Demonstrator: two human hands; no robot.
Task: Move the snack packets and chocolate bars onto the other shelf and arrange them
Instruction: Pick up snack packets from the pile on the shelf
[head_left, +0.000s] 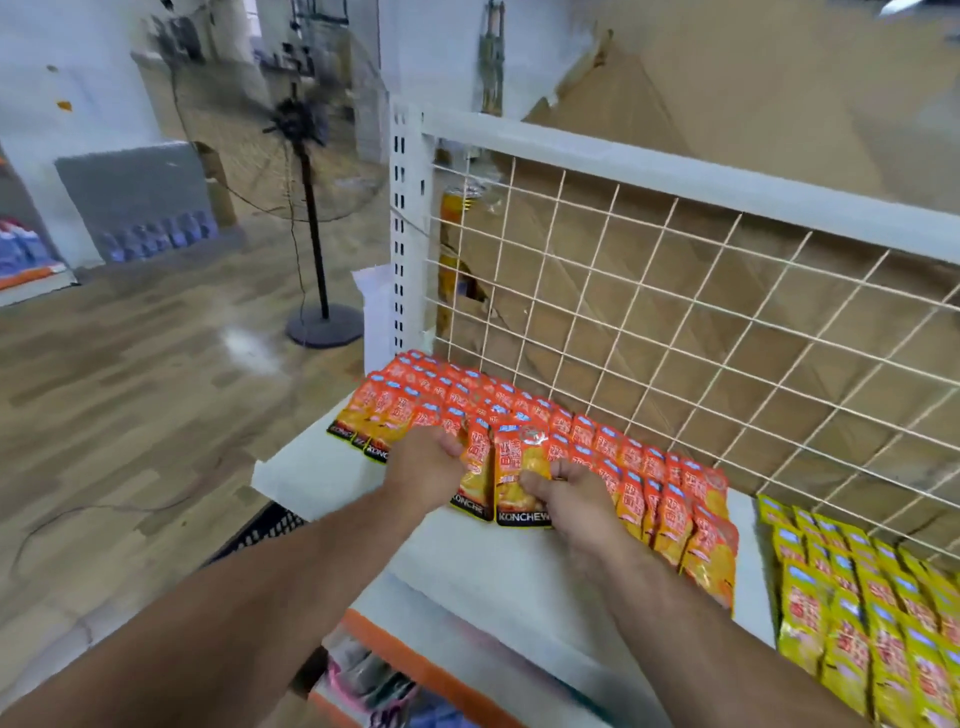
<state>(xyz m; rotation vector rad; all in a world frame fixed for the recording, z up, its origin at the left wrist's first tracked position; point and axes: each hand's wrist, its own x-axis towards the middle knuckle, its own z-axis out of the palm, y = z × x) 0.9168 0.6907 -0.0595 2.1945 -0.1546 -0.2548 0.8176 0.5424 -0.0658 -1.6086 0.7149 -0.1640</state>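
Several orange snack packets (649, 499) lie in overlapping rows along the back of a white shelf (488, 566), against a wire grid. My left hand (423, 467) grips packets in the middle of the row, fingers curled over their upper parts. My right hand (566, 493) pinches an orange packet (519, 467) with black lettering at its bottom edge, thumb on its front. Yellow-green packets (857, 613) fill the shelf's right end.
A wire grid back panel (675, 312) with cardboard behind it closes off the shelf's rear. A standing fan (311, 218) is on the wooden floor at the left. A lower shelf with an orange edge (415, 654) and a dark basket (260, 530) lie below.
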